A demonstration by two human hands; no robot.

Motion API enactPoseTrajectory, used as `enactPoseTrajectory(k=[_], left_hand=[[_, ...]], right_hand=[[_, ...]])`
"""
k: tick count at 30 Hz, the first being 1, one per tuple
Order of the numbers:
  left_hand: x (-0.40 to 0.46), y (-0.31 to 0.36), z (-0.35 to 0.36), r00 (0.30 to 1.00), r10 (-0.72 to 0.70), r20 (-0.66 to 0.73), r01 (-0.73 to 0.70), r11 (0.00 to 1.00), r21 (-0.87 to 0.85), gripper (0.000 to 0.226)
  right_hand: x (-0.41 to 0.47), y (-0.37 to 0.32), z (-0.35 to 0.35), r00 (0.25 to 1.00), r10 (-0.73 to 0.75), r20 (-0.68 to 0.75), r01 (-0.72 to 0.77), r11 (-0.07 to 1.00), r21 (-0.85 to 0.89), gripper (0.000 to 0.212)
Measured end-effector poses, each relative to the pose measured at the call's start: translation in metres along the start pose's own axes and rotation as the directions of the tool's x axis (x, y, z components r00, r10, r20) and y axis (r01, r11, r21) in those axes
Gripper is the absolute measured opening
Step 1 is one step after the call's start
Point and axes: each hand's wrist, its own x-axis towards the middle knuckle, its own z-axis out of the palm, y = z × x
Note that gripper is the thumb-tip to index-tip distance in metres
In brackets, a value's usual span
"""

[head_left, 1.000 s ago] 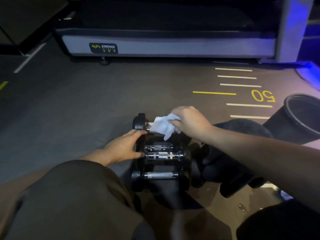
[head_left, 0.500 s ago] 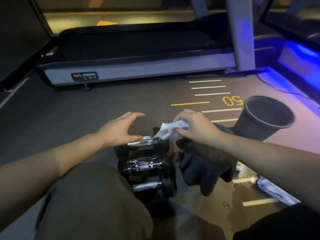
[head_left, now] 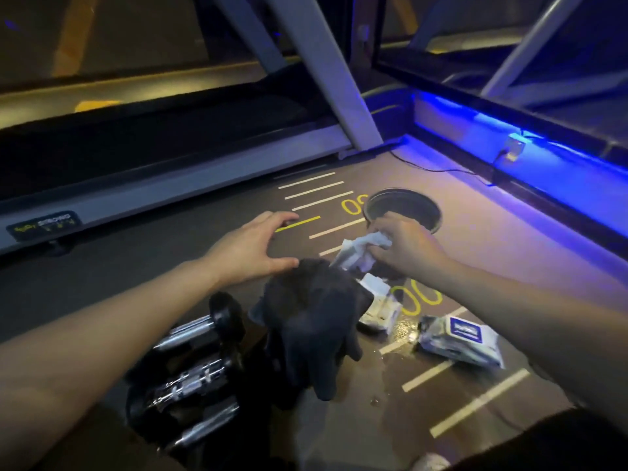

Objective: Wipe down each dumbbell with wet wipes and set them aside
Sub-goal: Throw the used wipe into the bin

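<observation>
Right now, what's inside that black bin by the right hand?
Only the bin's dark inner wall shows; nothing visible inside. The right hand, gripping a crumpled wipe, hides its near side.

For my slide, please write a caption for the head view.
Right hand holds a crumpled wet wipe near the black bin; left hand hovers open above the dumbbells.

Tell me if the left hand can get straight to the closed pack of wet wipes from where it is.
Probably not directly. The left hand hovers open on the far side of the dark cloth heap, while the wipes pack lies under the right forearm. The right hand, gripping a used wipe, is nearer.
</observation>
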Motion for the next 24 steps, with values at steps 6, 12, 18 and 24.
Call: enactPoseTrajectory(k=[6,12,18,24], left_hand=[[0.049,0.017,0.027,0.996,0.049,-0.072,-0.052,0.998,-0.045,0.074],[0.081,0.009,0.042,0.995,0.043,-0.091,-0.047,0.998,-0.042,0.074],[0.123,0.007,0.062,0.994,0.028,-0.109,-0.040,0.993,-0.114,0.072],[0.156,0.007,0.084,0.991,0.003,-0.132,-0.035,0.970,-0.239,0.066]], right_hand=[[0.011,0.044,-0.007,0.994,0.107,-0.007,-0.107,0.994,-0.026,0.011],[0.026,0.070,0.010,0.985,0.174,0.015,-0.174,0.984,-0.031,0.009],[0.053,0.101,0.028,0.921,0.390,0.029,-0.390,0.915,0.102,0.003],[0.092,0.126,0.045,0.771,0.637,0.000,-0.545,0.659,0.519,0.047]])
